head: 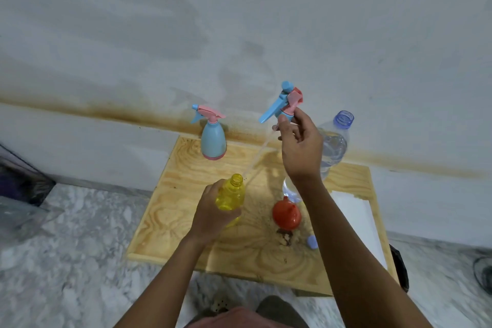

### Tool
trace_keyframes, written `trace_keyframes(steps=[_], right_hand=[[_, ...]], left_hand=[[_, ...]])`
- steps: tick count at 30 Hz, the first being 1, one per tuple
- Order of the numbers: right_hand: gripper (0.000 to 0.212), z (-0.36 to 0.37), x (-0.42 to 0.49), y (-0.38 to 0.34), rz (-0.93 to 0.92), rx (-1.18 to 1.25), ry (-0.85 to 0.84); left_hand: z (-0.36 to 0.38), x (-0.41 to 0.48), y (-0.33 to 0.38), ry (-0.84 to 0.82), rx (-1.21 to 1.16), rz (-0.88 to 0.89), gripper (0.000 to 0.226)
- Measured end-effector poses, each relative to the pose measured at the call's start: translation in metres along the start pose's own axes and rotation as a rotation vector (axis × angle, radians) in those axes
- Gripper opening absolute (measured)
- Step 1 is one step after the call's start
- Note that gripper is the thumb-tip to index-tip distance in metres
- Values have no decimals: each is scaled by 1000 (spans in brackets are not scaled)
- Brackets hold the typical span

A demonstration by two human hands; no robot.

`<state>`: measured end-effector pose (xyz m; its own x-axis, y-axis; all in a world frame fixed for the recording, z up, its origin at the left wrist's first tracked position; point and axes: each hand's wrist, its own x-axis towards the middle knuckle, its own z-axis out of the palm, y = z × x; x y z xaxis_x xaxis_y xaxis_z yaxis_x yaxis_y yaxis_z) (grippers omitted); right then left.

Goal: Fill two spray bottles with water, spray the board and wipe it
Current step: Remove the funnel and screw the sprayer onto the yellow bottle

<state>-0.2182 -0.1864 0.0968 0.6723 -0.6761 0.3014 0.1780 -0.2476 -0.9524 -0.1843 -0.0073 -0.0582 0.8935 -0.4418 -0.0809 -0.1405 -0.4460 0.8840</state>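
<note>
My left hand grips a yellow spray bottle with an open neck, held above the wooden board. My right hand holds up the blue and pink spray head; its clear tube slants down to just beside the yellow bottle's mouth. A blue spray bottle with its pink head on stands at the board's far left. A clear water bottle with an open blue neck stands behind my right wrist.
An orange funnel lies on the board, with a small blue cap and a dirt patch nearby. A white cloth or paper covers the board's right side. The stained wall rises right behind the board. Marble floor surrounds it.
</note>
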Motion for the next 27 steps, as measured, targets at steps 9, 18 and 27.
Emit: trace_keyframes(steps=[9, 18, 27], right_hand=[[25, 9, -25, 14, 106, -28, -101], [31, 17, -46, 31, 206, -35, -251], [20, 18, -45, 31, 225, -29, -243]], left_hand=[[-3, -6, 20, 5, -71, 47, 69], [-9, 0, 38, 36, -136, 105, 72], [-10, 7, 43, 27, -192, 95, 83]])
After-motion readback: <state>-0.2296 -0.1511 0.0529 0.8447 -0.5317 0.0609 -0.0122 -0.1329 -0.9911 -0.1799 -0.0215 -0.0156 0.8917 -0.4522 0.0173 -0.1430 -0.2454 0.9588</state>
